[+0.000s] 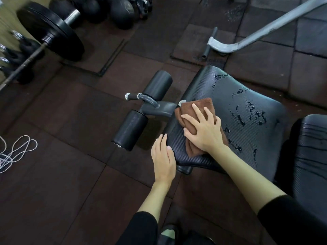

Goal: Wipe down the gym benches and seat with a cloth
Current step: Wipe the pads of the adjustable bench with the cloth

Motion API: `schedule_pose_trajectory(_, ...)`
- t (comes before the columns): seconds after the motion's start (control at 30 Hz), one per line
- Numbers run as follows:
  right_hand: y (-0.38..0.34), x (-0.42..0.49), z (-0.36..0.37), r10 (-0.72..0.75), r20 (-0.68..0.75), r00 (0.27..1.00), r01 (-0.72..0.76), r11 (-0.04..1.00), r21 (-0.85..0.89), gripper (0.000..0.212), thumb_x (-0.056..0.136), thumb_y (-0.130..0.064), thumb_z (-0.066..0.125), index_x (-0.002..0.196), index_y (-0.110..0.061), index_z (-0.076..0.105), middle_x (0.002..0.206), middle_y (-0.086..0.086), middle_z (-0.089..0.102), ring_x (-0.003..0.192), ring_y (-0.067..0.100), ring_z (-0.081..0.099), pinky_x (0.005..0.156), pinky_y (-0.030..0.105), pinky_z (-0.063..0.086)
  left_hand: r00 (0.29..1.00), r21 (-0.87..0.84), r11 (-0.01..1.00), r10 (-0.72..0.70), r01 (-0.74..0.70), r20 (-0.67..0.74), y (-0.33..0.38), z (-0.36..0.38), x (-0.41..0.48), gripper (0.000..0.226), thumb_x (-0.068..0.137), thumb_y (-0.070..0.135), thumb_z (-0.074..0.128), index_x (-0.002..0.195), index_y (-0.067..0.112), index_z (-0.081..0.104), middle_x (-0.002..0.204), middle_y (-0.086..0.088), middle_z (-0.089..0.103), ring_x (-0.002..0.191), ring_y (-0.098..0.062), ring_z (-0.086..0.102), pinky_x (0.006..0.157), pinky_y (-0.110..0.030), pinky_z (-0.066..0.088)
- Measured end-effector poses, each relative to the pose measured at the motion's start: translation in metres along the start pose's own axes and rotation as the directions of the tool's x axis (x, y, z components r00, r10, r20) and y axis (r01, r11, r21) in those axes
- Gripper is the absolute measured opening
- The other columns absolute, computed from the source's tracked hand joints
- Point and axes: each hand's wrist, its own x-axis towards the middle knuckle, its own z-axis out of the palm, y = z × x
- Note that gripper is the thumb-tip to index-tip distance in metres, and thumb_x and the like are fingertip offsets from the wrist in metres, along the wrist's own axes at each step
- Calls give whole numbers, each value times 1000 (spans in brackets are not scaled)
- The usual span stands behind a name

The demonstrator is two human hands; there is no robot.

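Observation:
A black padded bench seat (247,103) fills the middle right of the head view, its surface worn with dark patches. A folded brown cloth (198,108) lies on the seat's left part. My right hand (203,128) presses flat on the cloth with fingers spread. My left hand (163,158) rests on the seat's near left edge, fingers straight, holding nothing. A second black pad, the bench back (311,156), stands at the right edge.
Two black foam leg rollers (131,131) on a grey bar (159,108) stick out left of the seat. A loaded barbell (53,30) and dark balls (122,9) lie at the top left. White rope (16,152) lies at the left; a grey metal frame (247,39) crosses the top right.

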Motion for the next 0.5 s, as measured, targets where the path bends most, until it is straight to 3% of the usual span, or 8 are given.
schedule_pose_trajectory(0.1, -6, -14, 1, -17, -13, 1000, 17, 1000, 5, 60, 75, -65, 44, 132, -47, 45, 156, -4, 25, 135, 33, 29, 97, 55, 29, 1000, -11, 1000, 9, -9, 18, -1, -3, 1, 52, 96, 32, 23, 142, 15, 39, 146, 1, 38, 135, -9, 28, 115, -42, 23)
schedule_pose_trajectory(0.2, -3, -48, 7, -188, 38, 981, 191, 979, -66, 67, 76, -69, 44, 139, -50, 32, 159, -3, 15, 138, 30, 20, 97, 55, 28, 999, -4, 1000, 11, -11, 46, -1, -5, 1, 54, 95, 35, 21, 142, 16, 38, 147, 2, 37, 136, -6, 26, 116, -38, 21)
schedule_pose_trajectory(0.27, 1, -63, 10, -284, 33, 958, 285, 953, -104, 61, 81, -66, 43, 139, -49, 34, 158, -3, 17, 138, 30, 22, 96, 55, 30, 998, 14, 1000, 13, -14, 59, -2, -7, 1, 54, 95, 35, 19, 143, 17, 37, 148, 3, 36, 137, -7, 26, 116, -36, 21)
schedule_pose_trajectory(0.4, 8, -47, 12, -304, -1, 953, 303, 950, -70, 50, 85, -58, 41, 135, -50, 42, 156, -8, 24, 138, 28, 25, 97, 53, 28, 999, 38, 999, 2, -4, 51, 2, -7, 2, 55, 94, 33, 20, 142, 14, 39, 147, 0, 38, 136, -11, 29, 116, -37, 22)
schedule_pose_trajectory(0.5, 18, -7, 5, -205, -18, 979, 203, 977, -62, 49, 84, -56, 38, 132, -48, 46, 154, -10, 30, 136, 27, 30, 99, 53, 29, 999, 70, 998, 7, -10, 48, 5, -8, 2, 54, 95, 32, 21, 142, 12, 39, 147, -2, 39, 136, -13, 31, 115, -38, 23)
